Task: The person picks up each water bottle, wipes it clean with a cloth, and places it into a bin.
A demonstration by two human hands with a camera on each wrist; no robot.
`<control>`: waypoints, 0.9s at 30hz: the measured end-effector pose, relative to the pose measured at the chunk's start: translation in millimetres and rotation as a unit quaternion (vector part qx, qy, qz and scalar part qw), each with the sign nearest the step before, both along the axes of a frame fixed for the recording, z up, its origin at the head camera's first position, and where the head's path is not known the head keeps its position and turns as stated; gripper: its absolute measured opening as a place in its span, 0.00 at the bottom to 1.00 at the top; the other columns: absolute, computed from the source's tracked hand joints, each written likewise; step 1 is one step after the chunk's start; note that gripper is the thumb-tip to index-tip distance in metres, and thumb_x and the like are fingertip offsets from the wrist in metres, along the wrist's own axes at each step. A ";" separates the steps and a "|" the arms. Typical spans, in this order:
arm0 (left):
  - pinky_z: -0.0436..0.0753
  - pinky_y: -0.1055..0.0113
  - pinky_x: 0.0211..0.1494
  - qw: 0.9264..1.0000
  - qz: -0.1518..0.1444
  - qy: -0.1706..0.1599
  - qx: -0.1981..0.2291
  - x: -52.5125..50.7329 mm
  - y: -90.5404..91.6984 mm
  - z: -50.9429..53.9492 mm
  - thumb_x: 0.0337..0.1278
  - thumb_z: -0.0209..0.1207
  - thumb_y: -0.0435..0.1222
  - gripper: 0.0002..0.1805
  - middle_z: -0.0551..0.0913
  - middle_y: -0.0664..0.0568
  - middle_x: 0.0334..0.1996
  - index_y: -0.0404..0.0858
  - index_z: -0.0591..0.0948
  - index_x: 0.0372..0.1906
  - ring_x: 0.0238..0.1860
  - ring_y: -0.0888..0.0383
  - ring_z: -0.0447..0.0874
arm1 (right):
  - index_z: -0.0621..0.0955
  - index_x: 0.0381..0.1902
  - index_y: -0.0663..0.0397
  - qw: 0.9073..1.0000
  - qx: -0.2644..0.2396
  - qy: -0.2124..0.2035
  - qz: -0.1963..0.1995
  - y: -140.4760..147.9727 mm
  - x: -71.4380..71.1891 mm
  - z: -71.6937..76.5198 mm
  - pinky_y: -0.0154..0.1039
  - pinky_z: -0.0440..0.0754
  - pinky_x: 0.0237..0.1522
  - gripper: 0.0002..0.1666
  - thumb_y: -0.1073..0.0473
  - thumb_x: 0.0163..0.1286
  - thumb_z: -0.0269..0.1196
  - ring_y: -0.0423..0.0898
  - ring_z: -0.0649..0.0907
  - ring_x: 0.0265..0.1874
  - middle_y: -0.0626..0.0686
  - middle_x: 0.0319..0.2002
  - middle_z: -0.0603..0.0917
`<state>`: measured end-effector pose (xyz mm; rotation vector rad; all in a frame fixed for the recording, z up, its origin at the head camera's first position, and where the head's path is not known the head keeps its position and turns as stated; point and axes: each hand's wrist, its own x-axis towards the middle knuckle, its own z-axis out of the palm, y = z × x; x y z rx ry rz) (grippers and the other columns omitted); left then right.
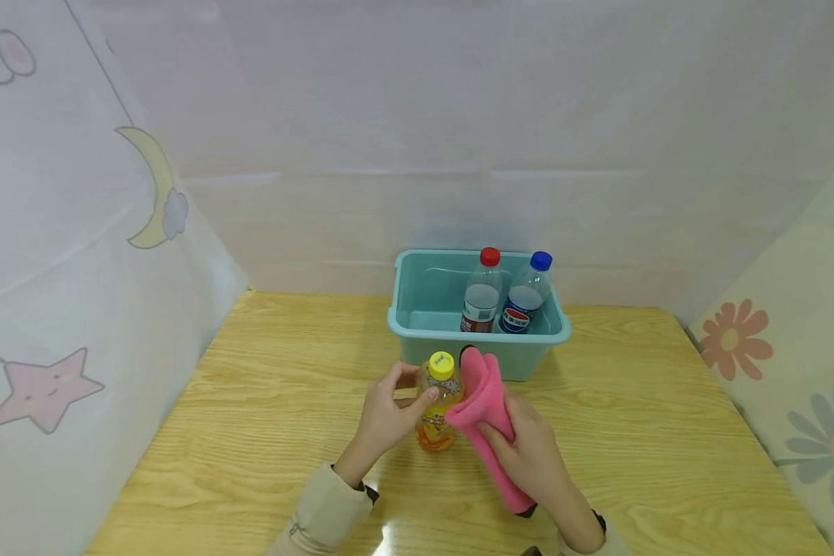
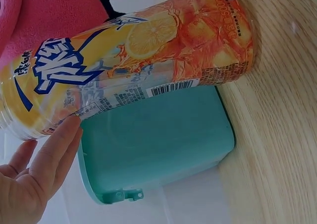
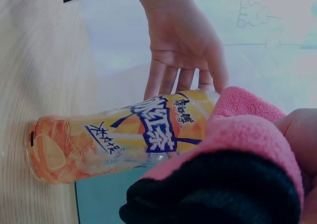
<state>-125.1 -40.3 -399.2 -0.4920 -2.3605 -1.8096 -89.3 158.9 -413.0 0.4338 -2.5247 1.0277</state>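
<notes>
A clear bottle [image 1: 436, 421] with a yellow cap and a yellow-orange label with lemon pictures stands upright on the table. My left hand [image 1: 389, 413] holds its upper part, thumb on the near side and fingers on the far side; those fingers [image 2: 54, 149] touch the label in the left wrist view. With my right hand [image 1: 531, 444] I grip a folded pink cloth [image 1: 486, 417] with black edging. The cloth's upper end meets the bottle's shoulder, and in the right wrist view the cloth [image 3: 233, 140] covers part of the bottle [image 3: 114, 140].
Just behind the bottle stands a light teal bin [image 1: 417, 336]. Inside it are a red-capped bottle [image 1: 482, 297] and a blue-capped bottle [image 1: 527, 297], both leaning. Wood-grain table [image 1: 271, 401] extends to both sides, and printed white sheets [image 1: 361, 116] hang around it.
</notes>
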 end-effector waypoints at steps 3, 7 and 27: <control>0.83 0.62 0.36 1.000 0.003 0.006 0.002 -6.2 -1.0 -14.3 0.51 0.62 0.31 0.15 0.79 0.39 0.37 0.28 0.74 0.42 0.42 0.44 0.79 | 0.74 0.51 0.64 1.000 0.006 0.020 0.014 -4.3 -1.6 0.4 0.41 0.80 0.32 0.29 0.69 0.49 0.70 0.44 0.78 0.34 0.56 0.40 0.80; 0.83 0.64 0.36 1.000 0.004 0.001 -0.012 -11.6 -2.4 -26.7 0.52 0.63 0.34 0.18 0.79 0.43 0.39 0.33 0.73 0.47 0.42 0.48 0.79 | 0.75 0.50 0.64 1.000 0.011 0.014 0.023 -9.5 -3.5 0.0 0.40 0.80 0.33 0.29 0.69 0.49 0.70 0.44 0.78 0.34 0.56 0.40 0.80; 0.83 0.64 0.36 0.999 -0.038 0.013 -0.031 0.1 -6.3 7.0 0.54 0.59 0.28 0.22 0.76 0.32 0.47 0.24 0.72 0.54 0.44 0.42 0.78 | 0.71 0.55 0.68 0.998 0.048 -0.038 0.014 -18.0 -9.4 -5.9 0.46 0.81 0.38 0.31 0.65 0.53 0.68 0.49 0.80 0.37 0.58 0.42 0.79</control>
